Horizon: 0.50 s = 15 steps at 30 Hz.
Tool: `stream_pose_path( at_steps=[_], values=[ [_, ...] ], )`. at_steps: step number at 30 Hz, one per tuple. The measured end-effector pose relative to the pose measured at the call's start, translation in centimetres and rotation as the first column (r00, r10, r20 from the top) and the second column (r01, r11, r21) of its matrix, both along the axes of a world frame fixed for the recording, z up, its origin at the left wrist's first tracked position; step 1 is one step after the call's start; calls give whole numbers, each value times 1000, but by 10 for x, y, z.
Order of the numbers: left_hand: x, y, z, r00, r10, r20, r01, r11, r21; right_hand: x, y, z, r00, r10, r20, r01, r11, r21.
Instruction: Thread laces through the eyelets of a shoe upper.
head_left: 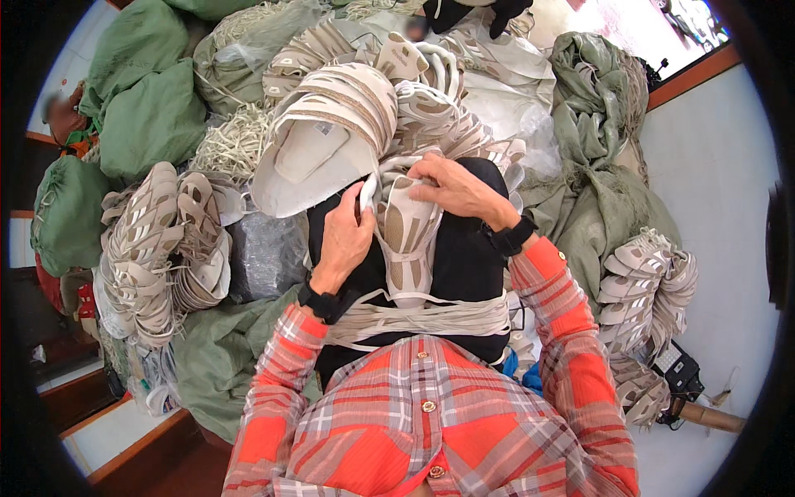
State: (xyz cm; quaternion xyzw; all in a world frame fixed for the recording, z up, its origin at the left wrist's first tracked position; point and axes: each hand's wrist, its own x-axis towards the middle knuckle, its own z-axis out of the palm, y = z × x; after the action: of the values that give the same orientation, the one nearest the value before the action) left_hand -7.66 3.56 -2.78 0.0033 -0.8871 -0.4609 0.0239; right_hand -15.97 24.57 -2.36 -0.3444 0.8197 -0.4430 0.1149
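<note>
Resting lengthwise on a black-trousered lap [468,269], between the thighs, is a beige-and-white fabric shoe upper [410,219]. The right hand [461,192] has its grip closed on the upper's far end, toward the lap's far edge; the left hand [344,238] has its grip pinching a white, curved strip [368,192] at the upper's left side. Off-white flat laces [422,321] cross the lap's near edge, and a nested stack of cream-and-tan uppers [319,153] leans over its far left corner.
</note>
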Motion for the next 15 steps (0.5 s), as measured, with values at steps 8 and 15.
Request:
stream_pose_path(
  at_steps=[8, 15],
  values=[
    [1, 32, -10, 990, -59, -130, 3, 920, -392, 6, -57, -21, 932, -129, -338, 274, 863, 425],
    [-26, 7, 15, 881, -295, -370, 123, 898, -423, 15, 15, -3, 989, -138, -50, 142, 987, 77]
  ],
)
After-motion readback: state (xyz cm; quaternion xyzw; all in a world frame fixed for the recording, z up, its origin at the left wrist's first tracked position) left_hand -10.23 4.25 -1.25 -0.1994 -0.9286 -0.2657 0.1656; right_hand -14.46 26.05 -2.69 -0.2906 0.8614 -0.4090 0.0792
